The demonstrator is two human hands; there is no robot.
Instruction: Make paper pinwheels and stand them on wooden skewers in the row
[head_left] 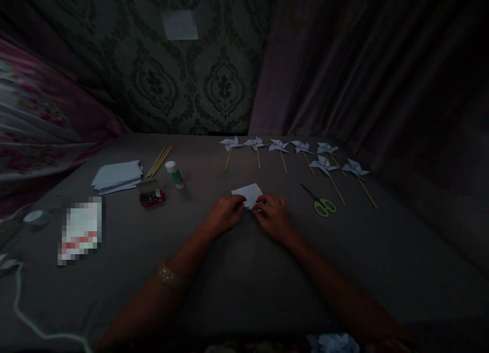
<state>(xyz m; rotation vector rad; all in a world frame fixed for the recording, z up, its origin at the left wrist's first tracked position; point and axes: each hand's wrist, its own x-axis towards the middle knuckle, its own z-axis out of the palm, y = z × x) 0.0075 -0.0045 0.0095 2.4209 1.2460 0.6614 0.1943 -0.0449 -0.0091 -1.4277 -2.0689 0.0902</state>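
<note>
A small sheet of white paper (pixel 250 192) lies on the table in front of me, with a corner pointing away from me. My left hand (pixel 227 210) pinches its left edge between thumb and fingers. At the near right edge, my right hand (pixel 274 216) has its fingers closed on the same paper. The near part of the sheet is partly hidden by my fingers. To the right of my hands lie scissors (pixel 324 206) with green handles, blades pointing away to the left.
Several paper pinwheels (pixel 278 146) on sticks line the back right. At left are a stack of paper (pixel 118 177), wooden sticks (pixel 159 162), an upright glue stick (pixel 174 174), an open small box (pixel 151 196) and a white cable (pixel 28 322). A blurred packet (pixel 81 229) lies nearer me.
</note>
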